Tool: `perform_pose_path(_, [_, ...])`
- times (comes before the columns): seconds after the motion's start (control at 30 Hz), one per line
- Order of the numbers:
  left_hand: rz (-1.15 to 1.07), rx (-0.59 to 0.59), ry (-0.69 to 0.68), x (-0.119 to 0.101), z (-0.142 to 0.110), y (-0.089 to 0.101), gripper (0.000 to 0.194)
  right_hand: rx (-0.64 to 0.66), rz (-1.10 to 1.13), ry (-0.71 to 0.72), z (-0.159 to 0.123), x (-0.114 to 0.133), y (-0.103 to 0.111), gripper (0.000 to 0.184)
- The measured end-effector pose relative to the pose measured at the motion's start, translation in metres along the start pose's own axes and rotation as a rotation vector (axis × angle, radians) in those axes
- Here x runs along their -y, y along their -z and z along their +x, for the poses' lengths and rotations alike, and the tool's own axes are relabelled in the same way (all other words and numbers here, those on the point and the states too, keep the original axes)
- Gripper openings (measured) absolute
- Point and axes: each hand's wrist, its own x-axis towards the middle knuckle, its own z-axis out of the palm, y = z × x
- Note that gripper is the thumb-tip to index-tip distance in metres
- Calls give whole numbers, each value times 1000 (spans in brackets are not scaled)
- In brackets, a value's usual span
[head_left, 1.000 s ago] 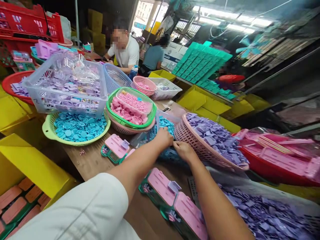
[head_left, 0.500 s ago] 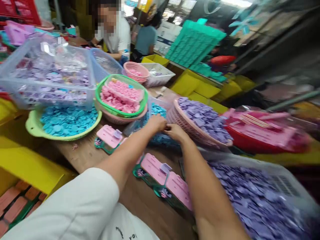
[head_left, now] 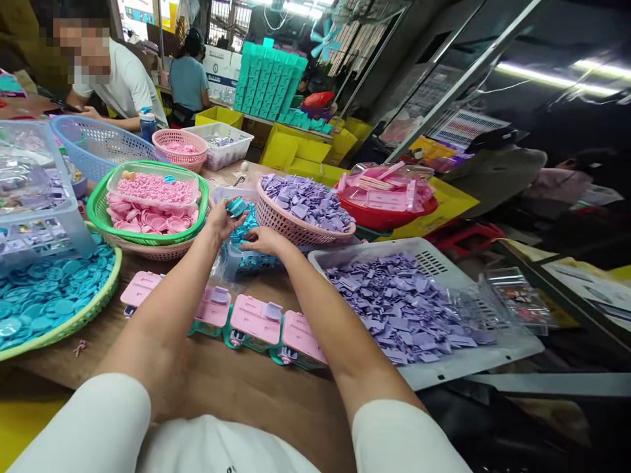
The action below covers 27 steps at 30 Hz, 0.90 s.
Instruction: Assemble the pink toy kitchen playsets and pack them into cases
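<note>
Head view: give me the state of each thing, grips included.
Left grip: holding a blue piece
Right grip: down at the blue pieces, hold unclear
Clear bin: filled with blue pieces
Large pink basket: heaped with purple pieces
White tray: loaded with purple pieces
Pink-lidded boxes: shut, in a row
Bottle: upright, capped

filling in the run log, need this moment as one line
left hand: holds blue piece | right hand: at bin, grip unclear | beside bin: basket of purple pieces | nearer wearer: pink-lidded boxes
</note>
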Motion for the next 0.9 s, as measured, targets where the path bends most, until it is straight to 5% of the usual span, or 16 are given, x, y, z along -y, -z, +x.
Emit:
perform_pose_path(0.13, [-408,8,220,-10,-7,3,24,-49,-52,-29,4,10,6,11])
perform_pose_path(0.3, [-237,52,350,-19,-7,4,28,-352,170,11,4,18,16,30])
perform_pose_path(0.37, [-155,118,323,-22,-7,7,32,-420,408,105,10,22,18,35])
perform_pose_path(0.5, [-55,133,172,-38,-4,17,25,-346,631,180,26,25,22,32])
perform_pose_path(0.6, [-202,57,90,-56,-1,24,24,-266,206,147,32,24,17,33])
perform_pose_path(0.7, [-380,24,42,-70,-3,27,26,-41,-356,128,29,24,6,40])
perform_pose_path(0.9, [-462,9,65,-68,-4,35,23,160,-547,103,26,24,12,30])
